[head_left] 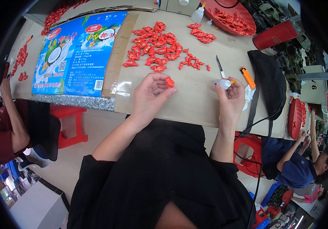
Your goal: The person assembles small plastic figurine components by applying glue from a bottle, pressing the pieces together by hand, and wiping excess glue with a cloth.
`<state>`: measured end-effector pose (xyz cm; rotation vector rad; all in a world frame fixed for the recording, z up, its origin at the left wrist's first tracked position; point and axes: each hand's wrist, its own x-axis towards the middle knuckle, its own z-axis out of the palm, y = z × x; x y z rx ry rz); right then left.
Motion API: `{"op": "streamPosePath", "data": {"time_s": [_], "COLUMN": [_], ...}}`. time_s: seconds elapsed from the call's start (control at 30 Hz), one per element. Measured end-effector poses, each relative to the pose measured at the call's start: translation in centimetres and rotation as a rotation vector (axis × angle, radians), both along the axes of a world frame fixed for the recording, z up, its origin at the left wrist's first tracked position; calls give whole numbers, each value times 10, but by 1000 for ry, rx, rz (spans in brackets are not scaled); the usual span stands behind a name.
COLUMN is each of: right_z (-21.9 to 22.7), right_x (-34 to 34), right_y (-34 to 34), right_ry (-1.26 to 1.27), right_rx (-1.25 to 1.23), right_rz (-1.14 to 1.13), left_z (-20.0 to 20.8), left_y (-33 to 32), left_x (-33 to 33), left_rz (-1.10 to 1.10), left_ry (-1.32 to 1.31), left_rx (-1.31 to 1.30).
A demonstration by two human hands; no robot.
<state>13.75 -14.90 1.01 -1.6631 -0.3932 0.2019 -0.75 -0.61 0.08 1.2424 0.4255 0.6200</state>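
My left hand (151, 93) pinches a small red plastic figure (169, 82) between thumb and fingers, above the near part of the table. To its right, my right hand (230, 98) is closed round a small white squeeze bottle (224, 84) with a yellow nozzle tip that points right. Just beyond my left hand lies a loose pile of similar red figures (157, 45). Smaller red pieces (190, 62) lie between the pile and a knife blade (220, 65). An orange-handled cutter (248, 77) rests right of my right hand, beside a crumpled white tissue (249, 93).
A blue printed cardboard sheet (76, 57) covers the table's left part. At the back right are a red tray (230, 19) of red parts, another white bottle (197, 15) and a red tumbler (275, 35). A black bag (269, 87) lies at the right edge. Other people sit at both sides.
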Motion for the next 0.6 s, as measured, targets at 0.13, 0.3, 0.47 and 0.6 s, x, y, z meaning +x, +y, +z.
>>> {"op": "streamPosePath", "data": {"time_s": [0.13,0.3,0.47,0.6], "right_z": [14,30,14,13], "right_x": [-12,-46,-27,-27], "right_y": [2,12,74,88], "right_ry": [-411,-381,-552,-597], "right_rx": [-212,-122,-663,-779], "right_rz": [-127,-46,244,235], "left_z": [0,0,-3,-3], "left_y": [1,1,2,2], "left_x": [-1,-1,-2,-2], "left_rz": [-9,-28,-21,-36], "left_ry": [-8,-36,-54,-58], "left_rx": [-8,19,-9,13]}}
